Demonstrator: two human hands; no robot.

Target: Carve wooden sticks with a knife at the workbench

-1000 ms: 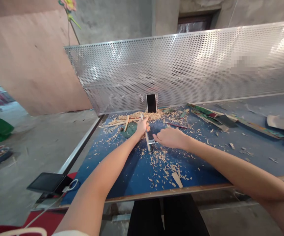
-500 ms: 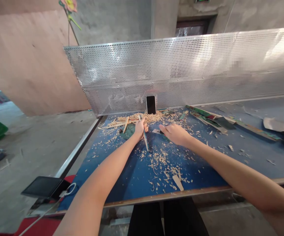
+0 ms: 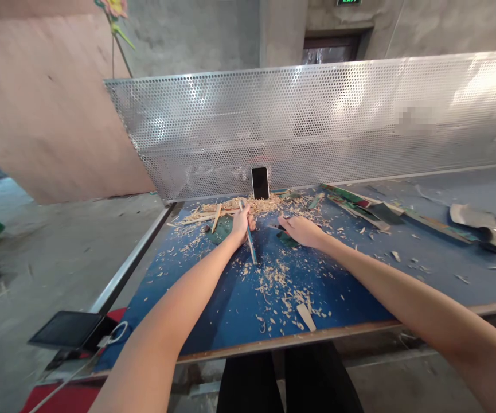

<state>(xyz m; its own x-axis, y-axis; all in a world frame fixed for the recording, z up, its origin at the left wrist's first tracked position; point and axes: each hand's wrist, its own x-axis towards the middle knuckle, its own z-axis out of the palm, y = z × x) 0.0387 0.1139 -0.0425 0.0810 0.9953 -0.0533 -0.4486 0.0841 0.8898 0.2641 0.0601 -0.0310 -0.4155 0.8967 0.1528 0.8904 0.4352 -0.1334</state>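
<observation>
My left hand (image 3: 241,225) is closed around a thin wooden strip (image 3: 252,250) with a blue face, tilted with its lower end towards me near the blue tabletop. In my right hand (image 3: 303,230) is a knife, its short blade (image 3: 273,226) pointing left at the strip. A small gap separates the blade from my left hand. Curled wood shavings (image 3: 273,275) lie below and around both hands. Beside my left wrist is a dark green piece (image 3: 223,229), and another green scrap (image 3: 288,239) lies under my right hand.
A phone (image 3: 260,183) stands upright against the perforated metal panel (image 3: 230,126). Painted wooden strips (image 3: 355,206) and a curved sheet (image 3: 471,221) lie to the right. A pale wood chip (image 3: 306,317) sits near the front edge. A black tablet-like device (image 3: 65,330) is at the lower left.
The whole view has shifted slightly, so the scene sits a little further left. Both hands keep their grips, and the knife blade stays close beside the strip.
</observation>
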